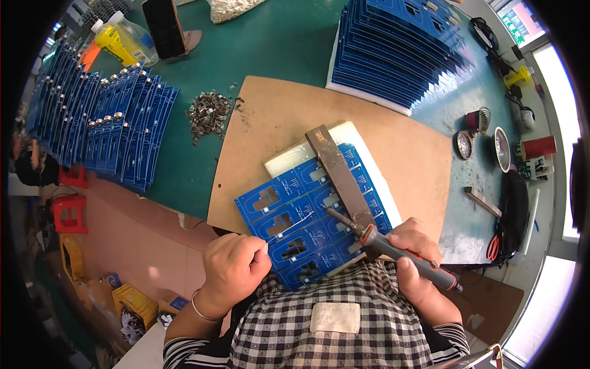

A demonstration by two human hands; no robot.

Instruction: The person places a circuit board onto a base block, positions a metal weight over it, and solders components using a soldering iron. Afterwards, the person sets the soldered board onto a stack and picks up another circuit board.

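My right hand (419, 246) grips a grey and black soldering iron (396, 251), its metal tip pointing up and left over a blue circuit board panel (264, 198). My left hand (236, 267) is closed in a pinch on a thin, silvery solder wire (294, 227), which stretches over the panel toward the iron's tip. Whether tip and wire touch is too small to tell. The panel has several cut-outs and rests tilted on a white foam block (372, 157). Across it lies a brown, worn flat bar (337, 169), pressing on its right half.
A tan board (258, 123) lies under the foam on the green table (276, 49). Small metal-legged parts (210, 115) are heaped left. Blue panels stand in rows (123, 123) and a stack (387, 61). A phone (165, 29), bottles (123, 46), and scissors (493, 246) are around.
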